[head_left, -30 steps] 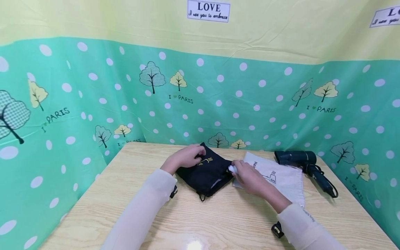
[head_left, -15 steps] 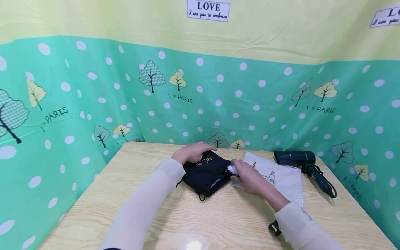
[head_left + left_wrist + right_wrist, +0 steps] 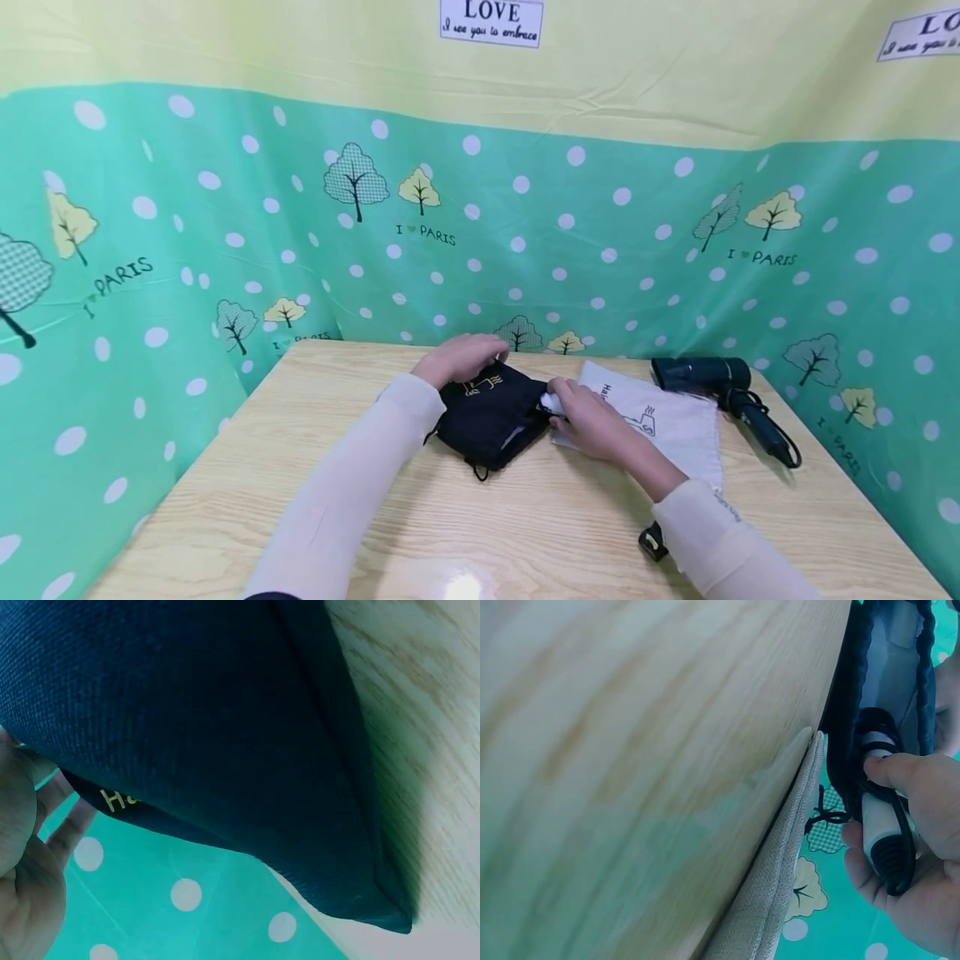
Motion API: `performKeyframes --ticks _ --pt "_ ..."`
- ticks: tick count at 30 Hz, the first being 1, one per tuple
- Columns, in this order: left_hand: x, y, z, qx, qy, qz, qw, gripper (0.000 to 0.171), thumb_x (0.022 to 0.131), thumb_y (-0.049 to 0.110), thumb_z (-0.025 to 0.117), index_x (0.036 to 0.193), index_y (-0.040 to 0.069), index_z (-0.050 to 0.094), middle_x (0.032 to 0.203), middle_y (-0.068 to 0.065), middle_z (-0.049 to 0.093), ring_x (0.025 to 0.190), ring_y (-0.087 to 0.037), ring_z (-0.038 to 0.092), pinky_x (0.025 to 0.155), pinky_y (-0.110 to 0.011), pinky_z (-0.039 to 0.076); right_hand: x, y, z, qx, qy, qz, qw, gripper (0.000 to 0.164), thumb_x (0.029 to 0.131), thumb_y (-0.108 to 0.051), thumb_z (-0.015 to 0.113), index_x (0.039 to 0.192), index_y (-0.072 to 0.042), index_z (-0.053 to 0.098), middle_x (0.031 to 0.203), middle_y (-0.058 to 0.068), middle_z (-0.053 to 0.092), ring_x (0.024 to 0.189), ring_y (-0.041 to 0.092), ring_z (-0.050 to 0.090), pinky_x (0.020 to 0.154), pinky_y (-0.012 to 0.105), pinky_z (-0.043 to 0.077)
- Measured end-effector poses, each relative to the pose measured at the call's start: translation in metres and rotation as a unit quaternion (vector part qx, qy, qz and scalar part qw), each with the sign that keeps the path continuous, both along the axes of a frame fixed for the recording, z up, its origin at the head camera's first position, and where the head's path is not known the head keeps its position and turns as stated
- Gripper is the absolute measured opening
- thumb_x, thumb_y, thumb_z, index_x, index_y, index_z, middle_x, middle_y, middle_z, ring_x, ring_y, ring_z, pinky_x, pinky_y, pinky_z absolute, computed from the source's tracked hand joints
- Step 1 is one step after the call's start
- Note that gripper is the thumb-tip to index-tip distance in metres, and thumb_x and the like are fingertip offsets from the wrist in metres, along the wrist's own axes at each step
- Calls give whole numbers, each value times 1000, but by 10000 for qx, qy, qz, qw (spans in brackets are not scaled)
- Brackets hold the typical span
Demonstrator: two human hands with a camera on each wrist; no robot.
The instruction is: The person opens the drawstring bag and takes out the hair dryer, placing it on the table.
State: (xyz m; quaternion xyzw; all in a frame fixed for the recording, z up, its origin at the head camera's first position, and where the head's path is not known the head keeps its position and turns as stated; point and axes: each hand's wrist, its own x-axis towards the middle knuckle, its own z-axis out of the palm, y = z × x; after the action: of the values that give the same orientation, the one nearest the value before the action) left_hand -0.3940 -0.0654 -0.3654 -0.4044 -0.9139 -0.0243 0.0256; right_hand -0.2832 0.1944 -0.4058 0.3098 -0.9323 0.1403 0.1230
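Note:
A black drawstring bag (image 3: 491,417) with a yellow hair dryer print lies on the table, its mouth facing right. My left hand (image 3: 465,357) grips the bag's far left corner. In the left wrist view, the fingers (image 3: 71,829) reach behind the dark cloth, which hides part of the grip. My right hand (image 3: 588,417) holds the white handle of a hair dryer (image 3: 881,825), with its black cord looped along it. The dryer's front part sits inside the bag's pale-lined opening (image 3: 889,660) and is hidden.
A light grey cloth bag (image 3: 675,433) with a printed hair dryer lies flat under and beside my right hand. Beyond it, a dark hair dryer (image 3: 701,375) rests near the table's right edge. A patterned curtain (image 3: 420,275) closes off the back.
My left hand has moved from above the bag's print to its far left corner. The right hand keeps hold of the white dryer at the bag's mouth. The head view has shifted slightly.

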Motion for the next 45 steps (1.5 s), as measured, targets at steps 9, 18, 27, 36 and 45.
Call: performKeyframes --ticks 9,18,27,36,45 --pt "-2 -4 -7 223 17 -162 9996 28 102 -6 52 112 18 59 106 -5 57 95 -22 54 84 -35 47 -1 0 -1 21 34 -18 10000 36 93 -11 74 122 -5 53 100 8 61 87 22 62 74 40 53" --pt "-2 -17 -12 519 27 -143 9985 41 94 -21 46 111 14 58 104 -8 52 90 -25 47 83 -38 44 0 1 -1 -5 82 31 10000 35 93 -9 74 121 -5 54 100 7 61 87 22 62 75 40 54" --pt "-6 -29 -19 461 -29 168 9988 43 93 -20 48 111 18 58 102 -6 51 90 -24 50 82 -36 45 1 1 -1 77 134 29 9999 38 93 -9 74 125 -3 54 102 9 62 89 24 63 76 41 54" --pt "-5 -39 -11 351 -279 473 9979 44 92 -19 49 110 19 58 101 -6 53 87 -23 52 78 -35 46 0 4 -3 93 256 180 9995 39 92 -8 75 124 -4 54 98 6 61 84 21 61 72 39 53" --pt "-2 -58 -12 393 -463 862 9944 47 87 -24 46 108 15 59 99 -7 51 84 -25 49 76 -36 44 0 17 -4 26 176 94 9998 39 92 -8 74 125 -5 54 97 2 59 81 15 55 70 36 49"
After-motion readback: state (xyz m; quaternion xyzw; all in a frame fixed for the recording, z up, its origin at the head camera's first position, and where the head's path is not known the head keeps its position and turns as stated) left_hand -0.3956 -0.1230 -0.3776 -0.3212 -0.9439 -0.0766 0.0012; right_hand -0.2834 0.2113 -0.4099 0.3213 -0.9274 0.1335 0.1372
